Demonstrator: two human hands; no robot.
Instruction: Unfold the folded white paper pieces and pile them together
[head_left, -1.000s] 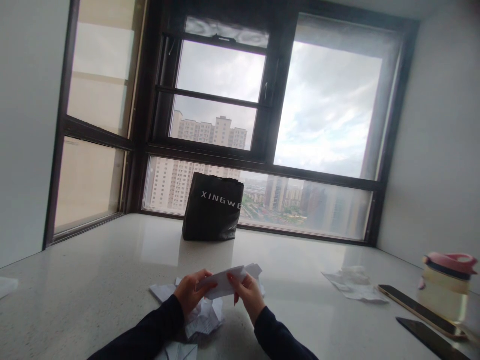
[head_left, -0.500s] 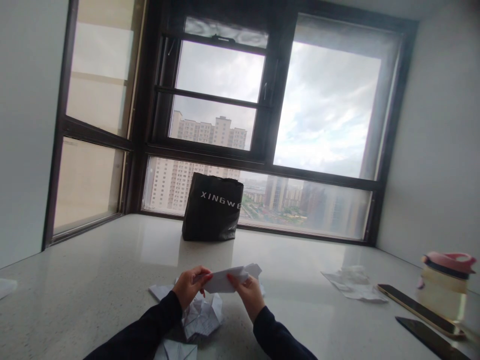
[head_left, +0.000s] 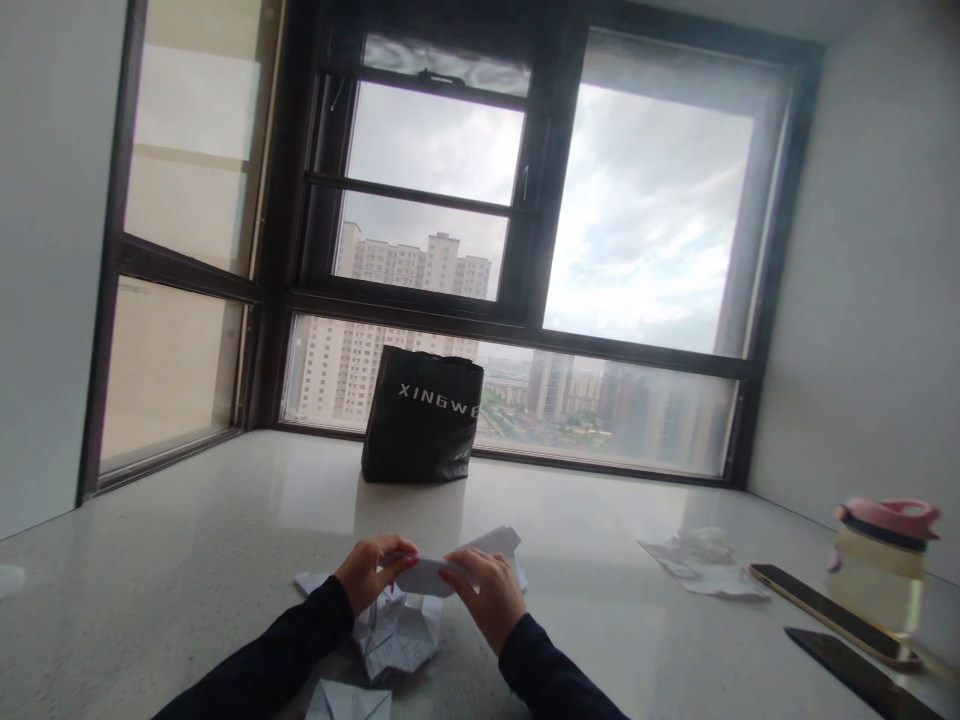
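Observation:
A folded sheet of white paper (head_left: pixel 431 577) is stretched between my two hands, above the tabletop. My left hand (head_left: pixel 365 572) pinches its left end between thumb and fingers. My right hand (head_left: pixel 491 590) grips the right part, thumb at the near side and fingers over the top edge. Beneath and just behind my hands lie several folded, creased pieces of paper (head_left: pixel 397 635). Another folded paper (head_left: pixel 349 700) lies at the bottom edge of the view. Beyond my right hand, a white paper piece (head_left: pixel 499 542) sticks up; whether it joins the held sheet I cannot tell.
A black bag (head_left: pixel 424 420) stands by the window on the pale speckled surface (head_left: pixel 187 590). On the right are crumpled white tissue (head_left: pixel 701 560), a phone (head_left: pixel 832 612), a dark flat object (head_left: pixel 855 670) and a bottle with a pink lid (head_left: pixel 881 570).
My right hand has shifted its grip, its fingers now over the paper's top edge. The held paper looks narrower between my hands. The view has moved slightly.

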